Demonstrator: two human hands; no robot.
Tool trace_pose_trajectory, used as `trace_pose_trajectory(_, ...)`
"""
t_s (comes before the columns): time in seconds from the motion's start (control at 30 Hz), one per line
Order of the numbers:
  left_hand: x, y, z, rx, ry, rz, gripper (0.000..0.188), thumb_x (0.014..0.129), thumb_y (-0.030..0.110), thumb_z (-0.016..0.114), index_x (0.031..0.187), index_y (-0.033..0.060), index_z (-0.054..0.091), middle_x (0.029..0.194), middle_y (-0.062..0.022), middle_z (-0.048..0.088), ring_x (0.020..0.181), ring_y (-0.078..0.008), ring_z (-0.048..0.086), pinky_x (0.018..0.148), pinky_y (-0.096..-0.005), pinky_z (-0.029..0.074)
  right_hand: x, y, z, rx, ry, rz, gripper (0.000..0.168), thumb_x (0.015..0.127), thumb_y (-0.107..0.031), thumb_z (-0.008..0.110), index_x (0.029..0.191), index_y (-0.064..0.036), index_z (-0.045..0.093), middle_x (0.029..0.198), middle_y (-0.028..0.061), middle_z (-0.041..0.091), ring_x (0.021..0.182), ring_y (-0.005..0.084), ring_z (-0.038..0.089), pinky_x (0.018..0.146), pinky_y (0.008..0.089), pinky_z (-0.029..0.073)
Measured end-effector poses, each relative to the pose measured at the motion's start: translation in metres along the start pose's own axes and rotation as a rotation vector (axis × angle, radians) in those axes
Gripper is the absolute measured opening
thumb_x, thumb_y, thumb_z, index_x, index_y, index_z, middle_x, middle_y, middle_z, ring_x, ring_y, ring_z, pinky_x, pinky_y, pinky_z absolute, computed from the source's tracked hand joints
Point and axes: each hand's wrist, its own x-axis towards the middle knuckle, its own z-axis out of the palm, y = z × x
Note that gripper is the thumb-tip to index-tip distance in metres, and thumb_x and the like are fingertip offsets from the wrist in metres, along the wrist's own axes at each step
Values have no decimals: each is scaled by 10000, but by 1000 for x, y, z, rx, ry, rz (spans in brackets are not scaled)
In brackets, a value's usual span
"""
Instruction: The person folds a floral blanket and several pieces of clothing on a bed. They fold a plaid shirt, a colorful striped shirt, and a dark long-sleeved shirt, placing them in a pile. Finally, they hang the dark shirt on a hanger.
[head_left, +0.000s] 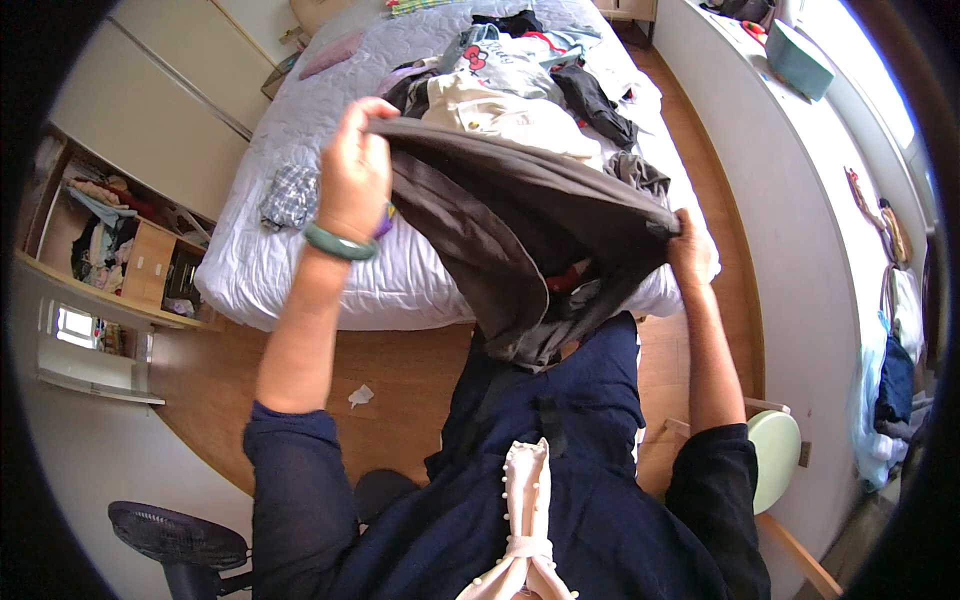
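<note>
A dark brown garment (480, 217) hangs stretched between my two hands above the near edge of the bed. My left hand (358, 169), with a green bangle on the wrist, grips its upper left corner. At the other end, my right hand (688, 247) pinches the right corner. The cloth sags in the middle, and its lower part hangs in front of my legs. Beyond it a heap of clothes lies on the bed, with a grey printed shirt (499, 64), a cream garment (495, 112) and black trousers (596, 101). A folded checked cloth (291, 196) lies left of my left hand.
The bed has a white quilted cover (255, 259). At left stands a wardrobe (146, 262) with clothes inside. A black fan (176, 536) is at lower left, a pale green stool (774, 461) at right. Crumpled tissue (361, 396) lies on the wooden floor.
</note>
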Motion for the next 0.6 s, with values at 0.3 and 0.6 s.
trace_pose_trajectory(0.3,117,-59,-179,-378,203,-374,206,867,58,366,979,30,537,887,-49,571,821,-157,561,748,-289,472,140,126,-135,135,128,98,88,796,-34,418,768,-48,500,689,28,515,655,114,493,621,280,423)
trace_pose_trajectory(0.6,86,4,-225,-406,42,-630,205,891,157,433,928,27,587,916,-59,617,813,-166,597,731,-304,495,-7,-212,-81,689,-883,-341,202,813,-70,558,1001,3,553,981,114,581,925,179,551,787,290,454)
